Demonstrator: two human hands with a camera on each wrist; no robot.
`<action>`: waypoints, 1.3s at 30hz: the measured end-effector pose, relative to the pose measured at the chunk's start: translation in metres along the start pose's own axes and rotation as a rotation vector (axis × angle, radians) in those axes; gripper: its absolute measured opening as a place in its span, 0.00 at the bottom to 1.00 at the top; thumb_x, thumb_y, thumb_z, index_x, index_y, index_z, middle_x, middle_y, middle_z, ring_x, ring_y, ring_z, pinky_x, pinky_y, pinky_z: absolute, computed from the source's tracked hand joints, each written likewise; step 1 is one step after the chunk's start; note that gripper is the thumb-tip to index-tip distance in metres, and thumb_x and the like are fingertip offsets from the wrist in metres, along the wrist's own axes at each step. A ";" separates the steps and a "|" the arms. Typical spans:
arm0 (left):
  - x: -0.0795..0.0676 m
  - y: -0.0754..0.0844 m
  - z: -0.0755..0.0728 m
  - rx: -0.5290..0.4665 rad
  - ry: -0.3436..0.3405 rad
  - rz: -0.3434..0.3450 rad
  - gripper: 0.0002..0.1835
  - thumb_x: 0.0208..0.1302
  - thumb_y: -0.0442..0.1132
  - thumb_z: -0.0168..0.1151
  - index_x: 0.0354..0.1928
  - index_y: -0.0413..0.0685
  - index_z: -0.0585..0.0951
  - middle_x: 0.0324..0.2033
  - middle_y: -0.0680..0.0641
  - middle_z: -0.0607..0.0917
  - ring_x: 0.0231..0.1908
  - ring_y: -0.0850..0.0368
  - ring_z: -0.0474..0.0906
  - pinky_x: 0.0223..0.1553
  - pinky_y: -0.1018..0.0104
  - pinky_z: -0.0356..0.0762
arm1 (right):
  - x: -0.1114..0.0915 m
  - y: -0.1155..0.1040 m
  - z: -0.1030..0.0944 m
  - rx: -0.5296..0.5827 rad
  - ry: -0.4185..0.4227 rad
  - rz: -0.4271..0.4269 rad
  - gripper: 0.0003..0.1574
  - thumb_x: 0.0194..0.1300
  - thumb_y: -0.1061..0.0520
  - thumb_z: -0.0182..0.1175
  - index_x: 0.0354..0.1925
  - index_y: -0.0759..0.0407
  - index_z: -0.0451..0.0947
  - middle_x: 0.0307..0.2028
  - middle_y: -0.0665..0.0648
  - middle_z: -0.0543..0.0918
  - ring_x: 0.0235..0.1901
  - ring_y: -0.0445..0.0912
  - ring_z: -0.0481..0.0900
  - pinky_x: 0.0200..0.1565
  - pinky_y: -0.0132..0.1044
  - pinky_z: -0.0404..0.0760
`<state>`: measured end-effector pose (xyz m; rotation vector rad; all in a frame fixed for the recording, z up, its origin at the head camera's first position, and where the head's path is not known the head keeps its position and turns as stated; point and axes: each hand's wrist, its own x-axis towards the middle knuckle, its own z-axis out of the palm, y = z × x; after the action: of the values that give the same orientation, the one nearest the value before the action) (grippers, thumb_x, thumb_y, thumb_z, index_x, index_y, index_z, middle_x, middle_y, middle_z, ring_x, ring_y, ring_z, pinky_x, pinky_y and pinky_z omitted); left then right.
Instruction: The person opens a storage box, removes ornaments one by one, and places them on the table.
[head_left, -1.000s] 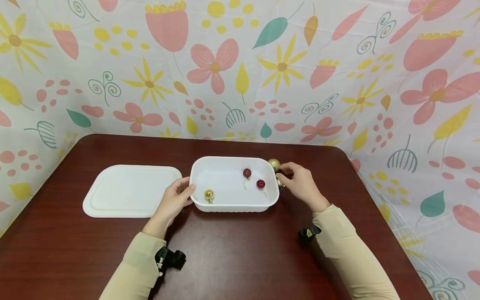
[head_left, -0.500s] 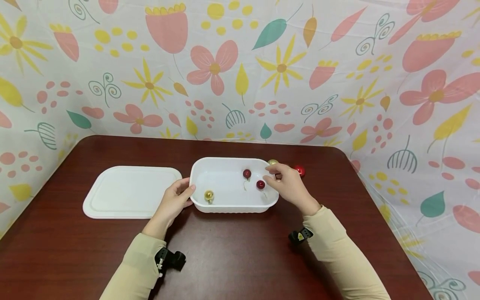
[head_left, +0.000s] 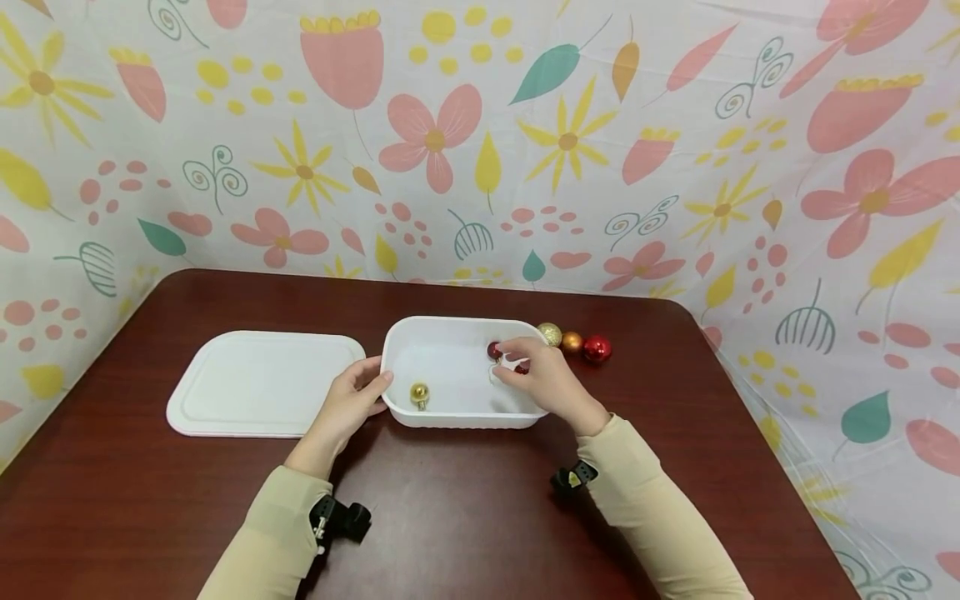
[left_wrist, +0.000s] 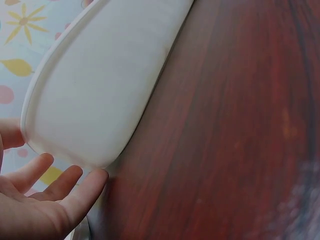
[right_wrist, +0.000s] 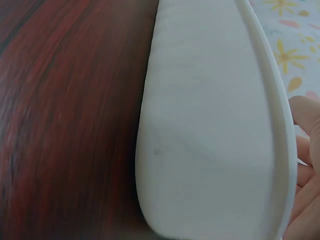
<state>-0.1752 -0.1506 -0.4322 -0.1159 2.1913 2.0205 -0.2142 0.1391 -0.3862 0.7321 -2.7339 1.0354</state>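
A white rectangular container (head_left: 450, 417) stands on the table with its open top up. My left hand (head_left: 351, 398) holds its left end, thumb over the rim and fingers along the outer wall. The right hand (head_left: 546, 377) reaches over the right rim into it, thumb and index finger apart. Two dark red baubles lie near those fingers; one red bauble (head_left: 492, 351) shows at the fingertips, the other is mostly covered. I see nothing held between the fingers. A small gold bauble (head_left: 419, 392) lies at the container's front left. Both wrist views show mainly the container's outer walls.
A flat white lid (head_left: 258, 383) lies left of the container. Beyond the right end sit a glittery gold bauble (head_left: 550, 334), an orange-gold bauble (head_left: 572, 342) and a bright red bauble (head_left: 597, 348) in a row. A patterned cloth (head_left: 480, 142) hangs behind the table.
My right hand has moved left, from beside the baubles on the table to inside the container. The row of baubles it covered is now visible. The left hand stays at the container's end.
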 end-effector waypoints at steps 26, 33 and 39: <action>-0.002 0.002 0.000 -0.011 -0.001 0.006 0.27 0.70 0.43 0.53 0.67 0.40 0.64 0.62 0.35 0.70 0.57 0.47 0.71 0.51 0.57 0.79 | 0.021 -0.042 0.048 0.026 -0.281 0.018 0.25 0.60 0.51 0.64 0.53 0.60 0.77 0.51 0.59 0.82 0.45 0.49 0.81 0.47 0.41 0.80; -0.003 0.001 -0.001 -0.012 -0.012 0.010 0.27 0.71 0.43 0.52 0.67 0.39 0.62 0.62 0.34 0.69 0.57 0.44 0.71 0.52 0.55 0.79 | 0.029 -0.048 0.060 0.015 -0.317 -0.008 0.25 0.60 0.52 0.65 0.53 0.61 0.77 0.51 0.58 0.82 0.46 0.51 0.81 0.47 0.39 0.80; -0.003 0.001 -0.001 -0.016 -0.016 0.002 0.27 0.71 0.44 0.52 0.67 0.40 0.63 0.62 0.35 0.70 0.58 0.45 0.70 0.51 0.57 0.79 | 0.033 -0.054 0.066 0.016 -0.346 0.017 0.24 0.59 0.53 0.65 0.52 0.63 0.77 0.49 0.59 0.82 0.45 0.51 0.81 0.47 0.40 0.80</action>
<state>-0.1728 -0.1512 -0.4308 -0.0992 2.1673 2.0335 -0.2134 0.0485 -0.3947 0.9741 -3.0251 1.0185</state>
